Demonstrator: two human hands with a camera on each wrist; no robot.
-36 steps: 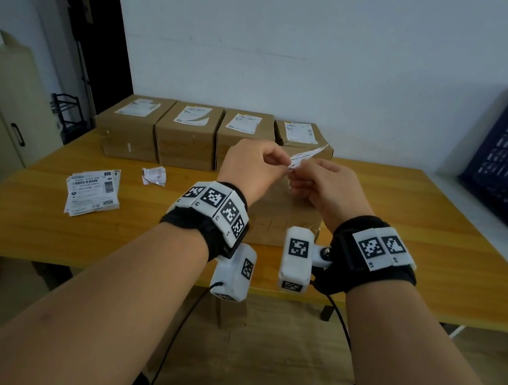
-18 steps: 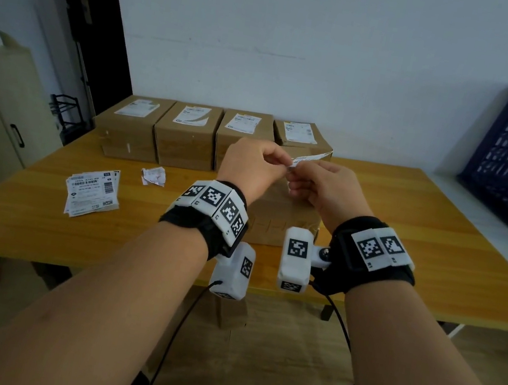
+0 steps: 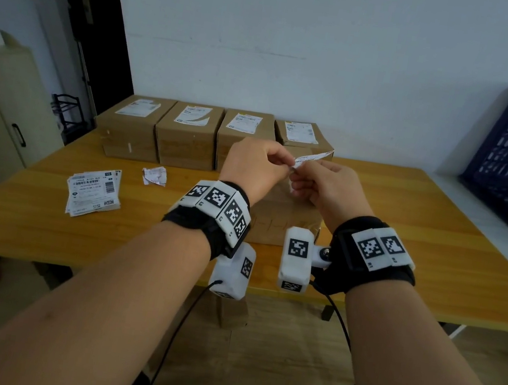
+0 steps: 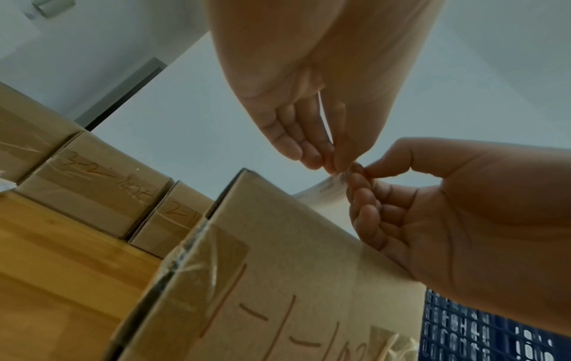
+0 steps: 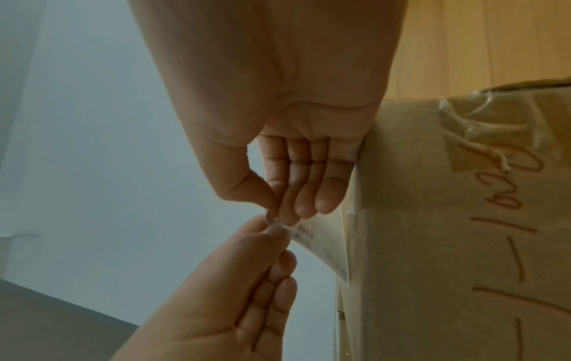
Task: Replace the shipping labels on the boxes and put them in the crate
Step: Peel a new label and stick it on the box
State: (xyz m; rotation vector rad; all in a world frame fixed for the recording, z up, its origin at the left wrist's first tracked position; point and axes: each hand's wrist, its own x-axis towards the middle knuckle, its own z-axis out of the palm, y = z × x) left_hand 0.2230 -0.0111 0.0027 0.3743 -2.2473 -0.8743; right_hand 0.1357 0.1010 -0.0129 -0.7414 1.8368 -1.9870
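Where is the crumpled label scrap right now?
In the head view, the crumpled scrap lies on the table, left of centre, between the label stack and the box row.

4 cardboard boxes point(image 3: 214, 138) are lined up at the back of the wooden table point(image 3: 403, 249). A 5th cardboard box point(image 3: 278, 219) is set before them. A stack of paper labels point(image 3: 93, 191) is laid to its left.
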